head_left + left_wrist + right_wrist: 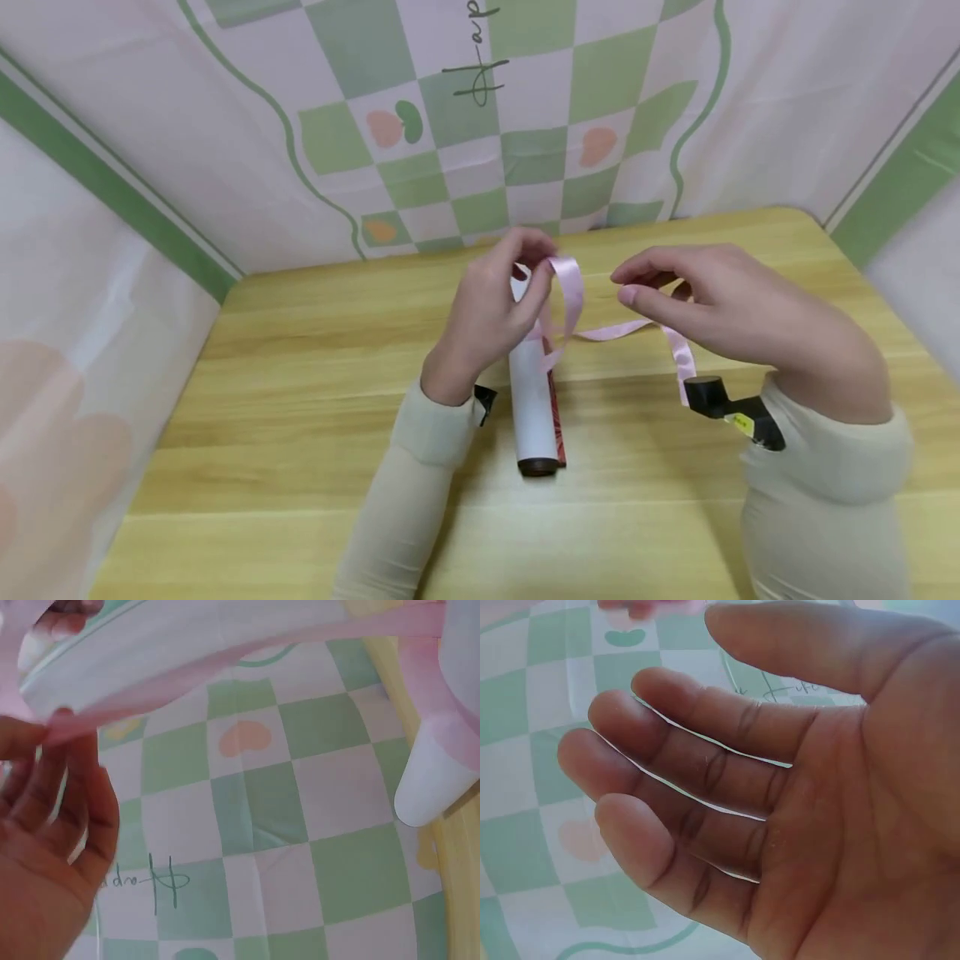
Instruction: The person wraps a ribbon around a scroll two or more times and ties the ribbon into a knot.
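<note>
A pink satin ribbon (572,292) is pinched between the thumb and fingers of my left hand (491,308), held up in a loop above a white roll (532,408). The roll lies lengthwise on the table with a dark cap at its near end, and a red patterned strip (556,425) shows along its right side. In the left wrist view the ribbon (439,682) wraps round the roll. My right hand (720,304) hovers to the right, fingers loosely bent and apart from the thumb, its palm bare in the right wrist view. One ribbon tail passes beneath it.
The wooden table (300,417) has its back edge against a hanging cloth (465,108) with green checks. More cloth hangs at the left and right sides. Black wrist cameras (731,408) sit at both cuffs.
</note>
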A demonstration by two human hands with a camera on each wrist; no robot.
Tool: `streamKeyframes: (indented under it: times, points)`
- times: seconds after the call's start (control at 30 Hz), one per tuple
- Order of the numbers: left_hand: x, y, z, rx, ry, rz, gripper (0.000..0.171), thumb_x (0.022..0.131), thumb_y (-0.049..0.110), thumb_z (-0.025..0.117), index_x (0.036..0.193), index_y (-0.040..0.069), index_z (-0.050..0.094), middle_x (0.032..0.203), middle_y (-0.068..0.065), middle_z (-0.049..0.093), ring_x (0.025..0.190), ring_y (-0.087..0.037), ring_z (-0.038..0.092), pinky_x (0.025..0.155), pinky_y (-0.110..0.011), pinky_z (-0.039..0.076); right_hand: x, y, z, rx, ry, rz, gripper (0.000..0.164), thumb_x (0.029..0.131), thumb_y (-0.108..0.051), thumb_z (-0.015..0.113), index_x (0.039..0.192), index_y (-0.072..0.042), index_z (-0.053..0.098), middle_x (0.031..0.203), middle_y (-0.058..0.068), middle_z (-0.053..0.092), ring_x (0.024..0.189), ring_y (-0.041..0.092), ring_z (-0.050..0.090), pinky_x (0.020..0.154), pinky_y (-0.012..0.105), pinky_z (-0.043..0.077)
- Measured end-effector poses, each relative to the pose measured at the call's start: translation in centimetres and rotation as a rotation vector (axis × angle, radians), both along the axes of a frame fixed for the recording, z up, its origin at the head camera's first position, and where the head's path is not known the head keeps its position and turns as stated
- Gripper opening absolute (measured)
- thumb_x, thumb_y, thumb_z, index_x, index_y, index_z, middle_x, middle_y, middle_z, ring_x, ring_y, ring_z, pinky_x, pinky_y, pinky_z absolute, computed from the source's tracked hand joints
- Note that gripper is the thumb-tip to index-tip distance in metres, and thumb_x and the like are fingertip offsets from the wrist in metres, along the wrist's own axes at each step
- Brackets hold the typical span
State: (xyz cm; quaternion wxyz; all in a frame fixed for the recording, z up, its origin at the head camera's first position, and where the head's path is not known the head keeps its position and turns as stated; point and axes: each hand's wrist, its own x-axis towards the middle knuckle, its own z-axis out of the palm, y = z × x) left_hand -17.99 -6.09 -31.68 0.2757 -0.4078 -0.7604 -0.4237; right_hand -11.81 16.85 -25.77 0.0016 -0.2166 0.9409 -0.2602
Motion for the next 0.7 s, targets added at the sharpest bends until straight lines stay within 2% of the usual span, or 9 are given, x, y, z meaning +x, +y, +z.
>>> streamKeyframes:
  times: [0.23,0.43,0.57,0.7]
  points:
    - [-1.4,-2.0,0.0,0.189,-0.122,0.167,0.020,0.094,0.016,0.054,0.100,0.000,0.064,0.082,-0.005,0.067,0.070,-0.008,0.058,0.058,-0.025,0.050,-0.1,0.1,0.0,0.004,-0.032,-0.011,0.038,0.094,-0.045,0.051,0.119,-0.021,0.064,0.110,-0.008,0.065,0.098,0.008,0.058,0.084,0.038,0.049]
    - [-2.5,-4.7,-0.1,0.241,-0.235,0.352,0.024,0.095,0.022,0.054,0.100,0.000,0.062,0.079,-0.008,0.067,0.068,-0.011,0.060,0.059,-0.025,0.051,-0.3,-0.3,-0.2,0.017,-0.050,0.000,0.040,0.094,-0.047,0.050,0.120,-0.021,0.064,0.109,-0.008,0.065,0.096,0.008,0.058,0.081,0.038,0.048]
    - [-3.1,-6.7,-0.6,0.167,-0.336,0.521,0.025,0.095,0.023,0.052,0.104,0.002,0.061,0.084,-0.008,0.069,0.071,-0.013,0.063,0.063,-0.026,0.051,-0.6,-0.4,-0.4,0.033,-0.071,0.009,0.041,0.094,-0.048,0.049,0.120,-0.020,0.063,0.109,-0.008,0.065,0.097,0.008,0.058,0.081,0.038,0.048]
    - [-3.5,-9.0,-1.4,-0.006,-0.475,0.693,0.027,0.095,0.025,0.050,0.113,0.007,0.060,0.089,-0.004,0.070,0.068,-0.014,0.062,0.054,-0.029,0.047,-1.1,-0.4,-0.9,0.053,-0.084,0.059,0.043,0.095,-0.046,0.049,0.121,-0.015,0.063,0.110,-0.005,0.066,0.097,0.009,0.059,0.081,0.038,0.049]
